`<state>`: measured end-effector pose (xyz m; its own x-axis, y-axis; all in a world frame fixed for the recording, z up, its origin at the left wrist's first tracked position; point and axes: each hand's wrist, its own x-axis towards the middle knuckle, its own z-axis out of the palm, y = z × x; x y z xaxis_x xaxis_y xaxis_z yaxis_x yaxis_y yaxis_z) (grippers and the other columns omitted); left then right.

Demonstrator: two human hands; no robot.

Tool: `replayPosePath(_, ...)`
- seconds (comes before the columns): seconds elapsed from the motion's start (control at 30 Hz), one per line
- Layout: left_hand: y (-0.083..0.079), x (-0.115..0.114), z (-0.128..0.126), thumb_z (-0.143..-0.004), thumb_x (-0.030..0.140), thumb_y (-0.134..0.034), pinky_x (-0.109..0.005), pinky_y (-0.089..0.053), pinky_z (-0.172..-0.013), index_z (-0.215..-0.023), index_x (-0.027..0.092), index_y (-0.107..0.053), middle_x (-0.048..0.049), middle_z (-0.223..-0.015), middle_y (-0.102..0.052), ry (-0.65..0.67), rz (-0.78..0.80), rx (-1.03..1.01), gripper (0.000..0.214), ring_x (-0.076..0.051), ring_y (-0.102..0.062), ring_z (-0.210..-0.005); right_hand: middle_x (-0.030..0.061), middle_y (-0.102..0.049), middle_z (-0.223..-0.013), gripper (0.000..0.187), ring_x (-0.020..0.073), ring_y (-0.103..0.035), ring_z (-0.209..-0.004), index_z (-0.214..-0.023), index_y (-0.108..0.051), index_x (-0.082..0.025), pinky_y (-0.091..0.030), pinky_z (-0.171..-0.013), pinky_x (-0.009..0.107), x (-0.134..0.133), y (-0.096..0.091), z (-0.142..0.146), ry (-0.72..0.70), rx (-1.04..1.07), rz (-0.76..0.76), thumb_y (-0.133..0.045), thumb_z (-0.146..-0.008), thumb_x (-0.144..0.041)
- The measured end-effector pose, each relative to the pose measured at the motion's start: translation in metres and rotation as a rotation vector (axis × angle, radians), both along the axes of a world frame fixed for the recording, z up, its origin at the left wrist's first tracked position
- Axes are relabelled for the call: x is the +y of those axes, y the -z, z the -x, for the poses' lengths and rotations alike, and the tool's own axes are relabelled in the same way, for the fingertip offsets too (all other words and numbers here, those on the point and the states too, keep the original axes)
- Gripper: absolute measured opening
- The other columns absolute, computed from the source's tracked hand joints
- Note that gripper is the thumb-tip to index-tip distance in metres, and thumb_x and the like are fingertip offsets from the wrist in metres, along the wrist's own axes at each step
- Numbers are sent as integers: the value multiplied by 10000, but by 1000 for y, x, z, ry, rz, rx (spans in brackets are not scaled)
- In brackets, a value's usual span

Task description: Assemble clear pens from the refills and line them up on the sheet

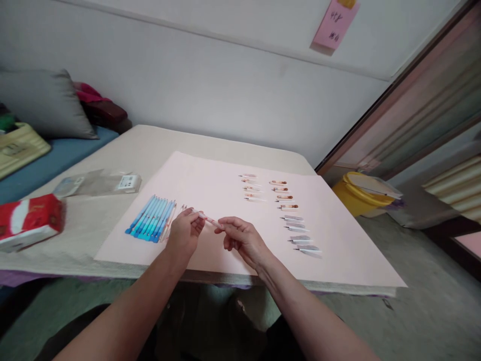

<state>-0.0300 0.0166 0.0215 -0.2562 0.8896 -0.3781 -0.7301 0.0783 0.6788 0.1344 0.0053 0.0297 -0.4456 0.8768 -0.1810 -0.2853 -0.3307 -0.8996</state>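
Note:
Between both hands, over the near edge of a pink sheet, is a slim white pen with red marks. My left hand pinches its left end. At its right end, my right hand has thumb and forefinger closed around the tip. A row of blue pens lies just left of my left hand, with several pale, brownish pens beside it, partly hidden by that hand. Farther right lie short pen-like pieces with dark points: pale ones, brown-and-white ones and grey-white ones.
The sheet lies on a cloth-covered table against a white wall. At left are a red packet and clear plastic packaging. A yellow bin stands off the right side. A grey cushion rests on a blue seat.

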Motion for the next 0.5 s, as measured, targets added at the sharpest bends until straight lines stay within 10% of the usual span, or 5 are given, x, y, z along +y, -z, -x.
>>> replayPosePath(0.5, -11, 0, 1, -678, 71, -642, -209, -465, -594, -973, 178, -523, -94, -965, -641, -115, 28, 163, 336, -105, -585, -710, 36, -688, -869, 222, 57, -511, -472, -934, -641, -176, -290, -431, 195, 1, 3, 4, -69, -214, -119, -618, -733, -267)
